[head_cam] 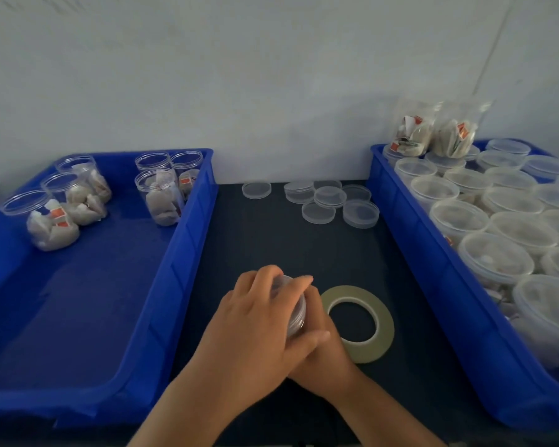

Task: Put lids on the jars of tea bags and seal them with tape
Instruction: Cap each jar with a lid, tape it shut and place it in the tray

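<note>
1. The jar [297, 309] is near the front middle of the desk [271, 240], just left of the tape roll [352, 293]. Both hands enclose it, and I cannot tell whether its base rests on the desk.
2. Risk: the lid could go on crooked. The left hand [262, 317] covers nearly all of the top, so the rim is hard to check by eye. A tilted lid would probably leave a gap that the tape only hides.
3. Risk: clear plastic is smooth and the jar is light. If one hand lets go to reach for the tape, the jar may tip or roll towards the left bin [188, 240].
4. Risk: the tape roll lies flat with no free end showing. Picking at it one-handed could drag the roll or knock the jar.
5. Risk: squeezing too hard may flex the thin wall and pop the lid loose.
6. Left grip: clenched over the jar's top, fingers curled across the far edge and thumb wrapped round the near side.
7. Right grip: the right hand [331, 343] presses against the jar's right side beneath the left thumb. It seems to be grasping the body, though its fingers are hidden.
</note>
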